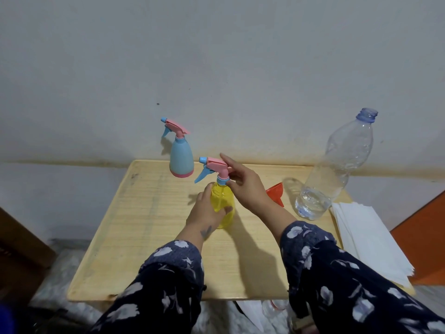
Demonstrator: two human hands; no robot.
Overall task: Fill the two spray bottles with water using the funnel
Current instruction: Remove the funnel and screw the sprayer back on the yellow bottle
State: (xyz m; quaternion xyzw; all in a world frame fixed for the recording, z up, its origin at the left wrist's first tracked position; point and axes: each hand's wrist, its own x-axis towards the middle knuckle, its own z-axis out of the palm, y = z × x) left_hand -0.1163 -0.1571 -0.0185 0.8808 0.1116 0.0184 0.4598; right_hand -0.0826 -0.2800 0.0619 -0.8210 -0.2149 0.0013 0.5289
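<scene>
The yellow spray bottle (222, 206) stands upright near the middle of the wooden counter (149, 225); the left hand (207, 210) wraps its body in a curled grip, the right hand (243, 183) pinches the blue collar under the pink head; the blue spray bottle (181, 157) sits at the far edge by the wall; the orange funnel (277, 192) lies just beside the uncapped water bottle (332, 169), near the right edge, next to white paper sheets (368, 239); bare wood spreads to the left

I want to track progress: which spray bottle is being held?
The yellow spray bottle, gripped by the left hand; the blue spray bottle stands untouched behind.
</scene>
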